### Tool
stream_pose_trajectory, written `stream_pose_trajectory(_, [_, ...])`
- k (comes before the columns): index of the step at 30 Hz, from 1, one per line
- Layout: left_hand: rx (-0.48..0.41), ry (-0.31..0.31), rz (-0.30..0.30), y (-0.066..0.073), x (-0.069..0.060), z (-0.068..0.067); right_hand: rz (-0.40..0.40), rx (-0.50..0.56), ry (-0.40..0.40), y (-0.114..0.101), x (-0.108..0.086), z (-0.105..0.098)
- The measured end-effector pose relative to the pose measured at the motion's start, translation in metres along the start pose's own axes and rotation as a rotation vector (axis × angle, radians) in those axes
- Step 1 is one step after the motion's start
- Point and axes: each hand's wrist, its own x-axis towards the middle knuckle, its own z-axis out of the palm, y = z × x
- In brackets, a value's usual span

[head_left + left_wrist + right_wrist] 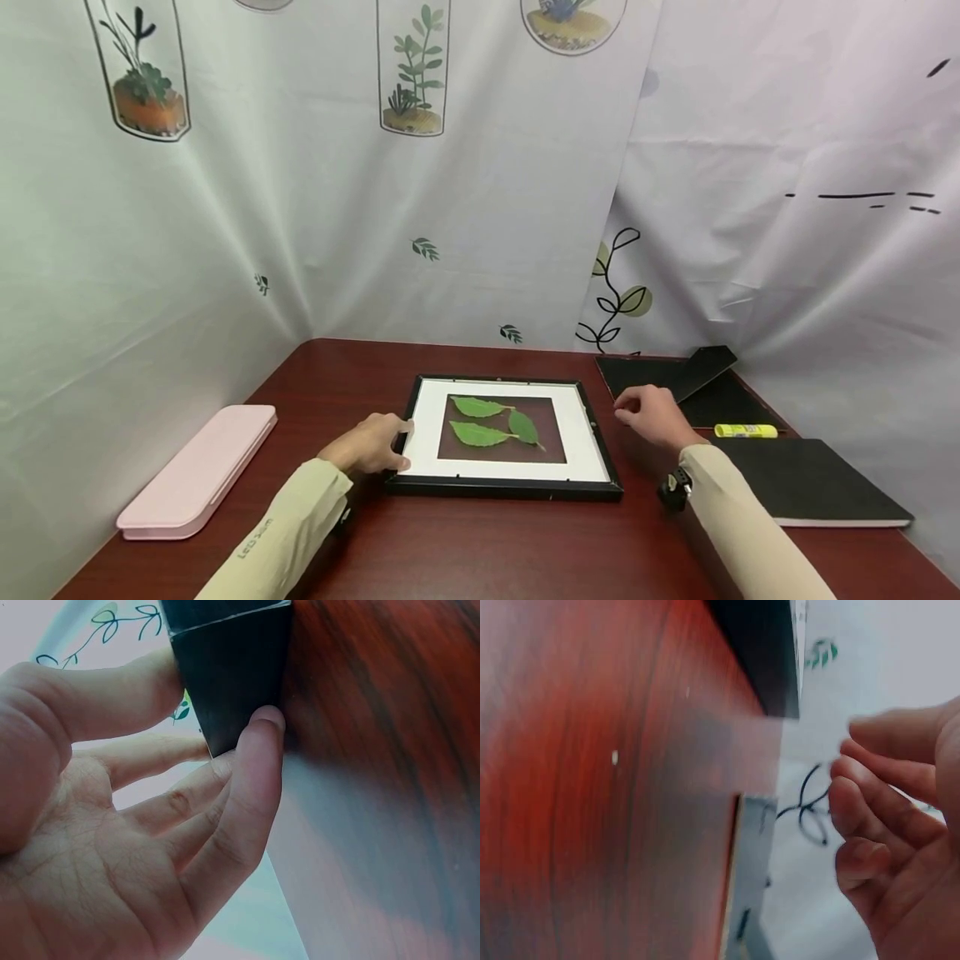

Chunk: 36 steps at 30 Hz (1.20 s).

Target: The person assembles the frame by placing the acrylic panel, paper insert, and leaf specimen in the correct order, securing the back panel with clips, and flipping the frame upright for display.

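Note:
A black picture frame (506, 490) lies flat on the table, its white mat (588, 433) facing up. Three green leaves (480, 433) rest within the mat's dark rectangular opening. My left hand (367, 446) holds the frame's left side, thumb and fingers at its edge; the left wrist view shows fingers (255, 802) against the black side wall. Just off the frame's right side, my right hand (656, 417) hovers with loosely bent fingers. Nothing shows between its thumb and fingers (862, 802) in the right wrist view.
At the back right lies a black backing board (738, 404) with a raised stand flap (705, 371). A yellow glue stick (745, 431) lies by its front edge, behind a black-covered book (813, 479). On the left sits a long pink case (198, 471). Printed curtains (487, 208) enclose the table (480, 550).

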Motion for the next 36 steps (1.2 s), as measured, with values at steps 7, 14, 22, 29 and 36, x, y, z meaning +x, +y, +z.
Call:
stream_pose_trajectory(7, [-0.009, 0.008, 0.001, -0.001, 0.0, -0.001, 0.064, -0.004, 0.142, 0.037, 0.008, -0.005])
stream_pose_trajectory(14, [0.014, 0.023, 0.012, -0.001, 0.001, -0.001, 0.342, 0.224, 0.146, 0.062, 0.01, -0.023])
stream_pose_trajectory(22, [-0.023, 0.023, -0.01, -0.002, -0.001, 0.002, 0.51, 0.699, 0.118, 0.076, 0.011, -0.033])
stream_pose_trajectory(29, [-0.037, 0.032, -0.015, -0.004, 0.001, 0.006, 0.599, 1.169, 0.159, 0.079, 0.016, -0.029])
stream_pose_trajectory(36, [-0.042, 0.016, -0.013, -0.005, 0.003, 0.005, 0.653, 1.395, 0.127, 0.084, 0.02, -0.024])
